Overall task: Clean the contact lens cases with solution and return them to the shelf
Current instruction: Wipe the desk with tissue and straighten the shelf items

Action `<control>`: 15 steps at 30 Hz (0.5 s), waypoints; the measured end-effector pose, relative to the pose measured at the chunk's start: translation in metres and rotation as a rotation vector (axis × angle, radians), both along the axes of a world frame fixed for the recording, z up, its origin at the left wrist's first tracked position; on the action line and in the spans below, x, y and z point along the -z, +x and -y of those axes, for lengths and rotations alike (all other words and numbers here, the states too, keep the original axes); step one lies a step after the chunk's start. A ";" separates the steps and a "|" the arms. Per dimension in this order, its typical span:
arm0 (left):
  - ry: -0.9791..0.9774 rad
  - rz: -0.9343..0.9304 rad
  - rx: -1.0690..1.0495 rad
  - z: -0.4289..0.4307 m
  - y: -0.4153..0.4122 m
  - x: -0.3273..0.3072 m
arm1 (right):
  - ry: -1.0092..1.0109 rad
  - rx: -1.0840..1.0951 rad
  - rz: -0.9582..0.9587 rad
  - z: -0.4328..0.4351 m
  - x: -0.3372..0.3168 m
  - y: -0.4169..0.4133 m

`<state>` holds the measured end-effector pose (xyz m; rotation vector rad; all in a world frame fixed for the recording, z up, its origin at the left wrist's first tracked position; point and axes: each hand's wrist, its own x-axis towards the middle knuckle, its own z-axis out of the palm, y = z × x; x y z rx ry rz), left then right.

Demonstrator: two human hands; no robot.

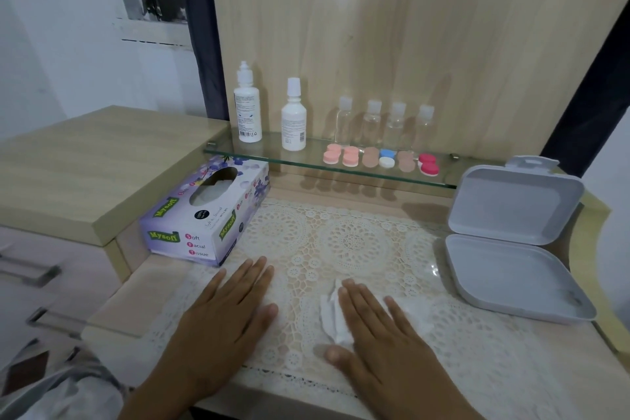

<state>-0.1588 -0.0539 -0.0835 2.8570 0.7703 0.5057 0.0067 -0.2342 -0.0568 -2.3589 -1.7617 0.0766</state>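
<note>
We had both hands down on the worktop (114, 310) in the lower half of the frame; neither gripped anything. Our left hand (225, 314) lay flat on the mat (354, 242), palm down, fingers straight and close together, thumb out to the side; it held nothing. Our right hand (385, 327) was just as flat and as open, fingers straight; it pressed on a crumpled tissue (332, 317), whose white edge stuck out at the hand's left side; how much of it lay under the palm we could not tell.

The cases (380, 158) sat in a row on the shelf (289, 163) at mid-frame, well apart from both hands, caps on as far as we could see; the two white bottles (248, 109) stood upright on the same shelf to their left, both capped.

We judged this a pause between steps, not a step itself; with every case on the shelf, we could not tell whether cleaning was ahead of us or finished; the crumpled tissue leaned us towards finished, or a wipe of the mat.

If work remained, the next move called for lifting a hand off the mat, reaching up over the shelf's front edge, and pinching one small case without knocking its neighbours; if not, only the tissue needed gathering.
</note>
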 end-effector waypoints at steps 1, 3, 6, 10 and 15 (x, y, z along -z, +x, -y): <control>-0.011 0.010 0.009 0.000 0.000 0.000 | -0.040 0.007 -0.072 0.000 -0.003 0.006; -0.004 0.006 0.015 0.000 -0.001 0.000 | -0.092 0.036 -0.090 -0.009 -0.007 0.022; 0.016 0.015 0.007 0.001 -0.001 0.000 | -0.093 0.107 -0.107 -0.035 -0.007 0.043; 0.053 -0.007 -0.014 0.001 -0.001 0.003 | -0.123 0.181 -0.096 -0.083 -0.003 0.066; 0.087 -0.029 -0.023 0.002 -0.001 0.001 | -0.098 0.162 -0.104 -0.116 0.000 0.054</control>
